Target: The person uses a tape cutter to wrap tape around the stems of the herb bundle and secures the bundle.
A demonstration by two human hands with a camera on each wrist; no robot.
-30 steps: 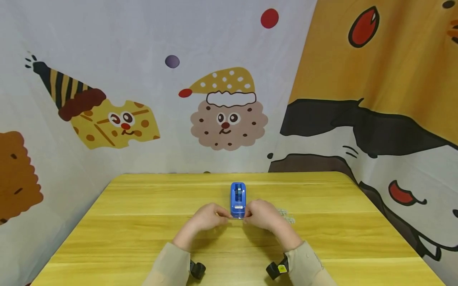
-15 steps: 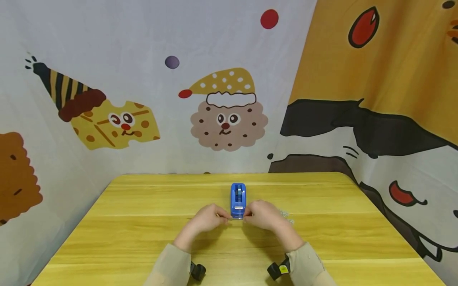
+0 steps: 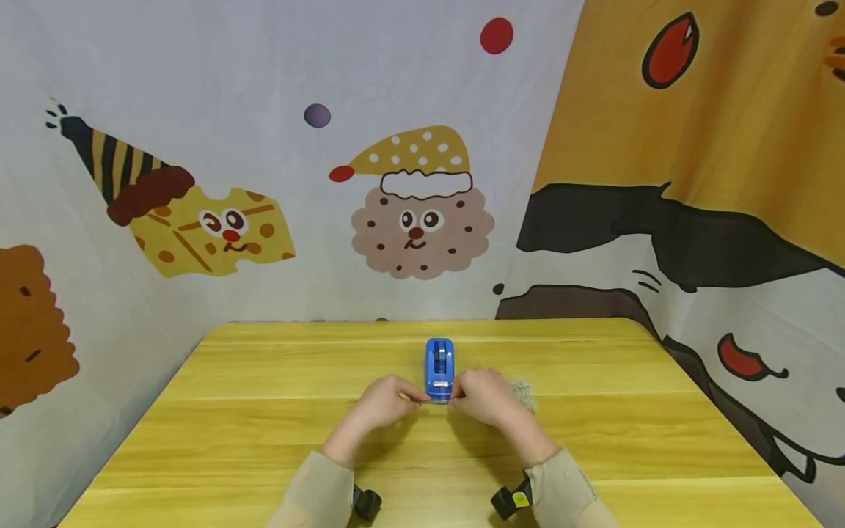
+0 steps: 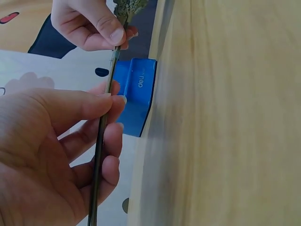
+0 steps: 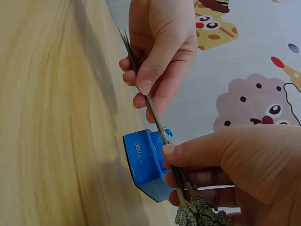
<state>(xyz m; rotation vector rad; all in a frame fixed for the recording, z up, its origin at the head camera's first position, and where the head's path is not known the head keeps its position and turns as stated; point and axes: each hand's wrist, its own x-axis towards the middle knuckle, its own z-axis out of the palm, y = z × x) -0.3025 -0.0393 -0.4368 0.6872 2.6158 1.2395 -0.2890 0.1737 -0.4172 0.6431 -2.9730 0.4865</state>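
Note:
My left hand point(image 3: 391, 401) and right hand point(image 3: 484, 396) hold a small bunch of thin-stemmed dried flowers point(image 5: 202, 214) level between them. The left thumb and fingers pinch the dark stems point(image 4: 97, 174) along their lower length. Close below the knobbly grey-green heads, the right hand pinches the same stems. A shiny clear band that looks like tape point(image 5: 165, 135) lies on the stems between the hands. Just behind them stands a blue tape dispenser point(image 3: 439, 378), its roll toward the back and its front end at the fingertips. The right hand partly hides the heads in the head view.
The dispenser rests on a yellow wood-grain table point(image 3: 277, 455). A cartoon-printed cloth point(image 3: 264, 73) hangs behind the table's back edge. Each wrist wears a small black camera, such as the left one point(image 3: 366, 503).
The flower heads beside my right hand have turned, now showing as one fuller clump. My left fingertips have shifted slightly to the right. The dispenser has stayed in place.

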